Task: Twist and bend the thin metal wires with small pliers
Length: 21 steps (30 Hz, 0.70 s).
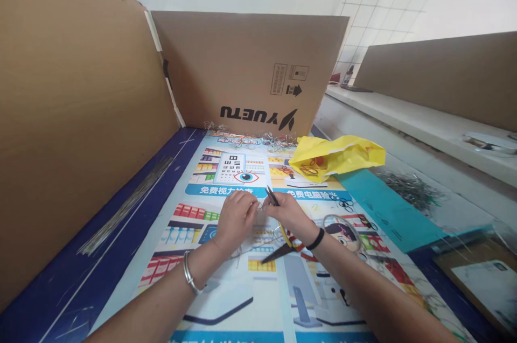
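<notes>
My left hand (237, 217) is closed in a pinch above the printed sheet, with a thin wire (260, 206) at its fingertips. My right hand (290, 212) is closed around a small dark-jawed tool that looks like pliers (272, 196), whose narrow tips point up and away. The two hands are close together, and the wire lies between them. Below my right hand lie scissors (278, 253) with dark blades and red and yellow handles, partly hidden. Several small dark wire loops (346, 204) lie to the right of my right hand.
A bundle of straight wires (125, 207) lies on the left. Cardboard panels (194, 68) stand at the left and back, with tangled wire scraps (278, 142) along the back one. Right are a yellow bag (343, 155), a teal sheet (388, 211) and a wire heap (412, 189).
</notes>
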{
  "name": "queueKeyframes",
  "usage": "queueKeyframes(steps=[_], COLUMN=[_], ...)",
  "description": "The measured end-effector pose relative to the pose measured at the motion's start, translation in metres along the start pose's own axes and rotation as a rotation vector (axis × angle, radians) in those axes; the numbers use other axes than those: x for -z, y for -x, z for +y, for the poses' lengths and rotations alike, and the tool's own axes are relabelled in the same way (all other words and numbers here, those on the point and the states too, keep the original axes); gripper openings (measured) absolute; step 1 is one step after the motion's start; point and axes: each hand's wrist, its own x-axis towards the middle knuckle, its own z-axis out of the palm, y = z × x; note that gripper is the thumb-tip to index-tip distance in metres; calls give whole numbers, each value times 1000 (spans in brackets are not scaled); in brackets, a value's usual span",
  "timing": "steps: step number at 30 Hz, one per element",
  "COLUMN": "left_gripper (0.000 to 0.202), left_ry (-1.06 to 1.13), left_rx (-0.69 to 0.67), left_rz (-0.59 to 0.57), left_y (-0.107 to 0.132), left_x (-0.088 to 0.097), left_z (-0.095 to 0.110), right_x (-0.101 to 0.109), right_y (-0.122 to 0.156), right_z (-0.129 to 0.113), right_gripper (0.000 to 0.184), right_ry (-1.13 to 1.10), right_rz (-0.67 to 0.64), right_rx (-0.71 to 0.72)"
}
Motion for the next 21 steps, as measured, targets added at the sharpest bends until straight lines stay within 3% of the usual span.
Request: queueKeyframes(steps=[11, 21], left_gripper=[14, 14], left_ry=[116, 52], left_rx=[-5, 3], left_rz=[-35, -74], left_y=[1, -2], left_x=[-3, 1], left_z=[-1, 2], right_x=[-1, 0], right_y=[-1, 0], right_z=[2, -2], right_gripper=[11, 7], right_ry=[17, 77], right_rz=[-5, -16], right_rx=[10, 13])
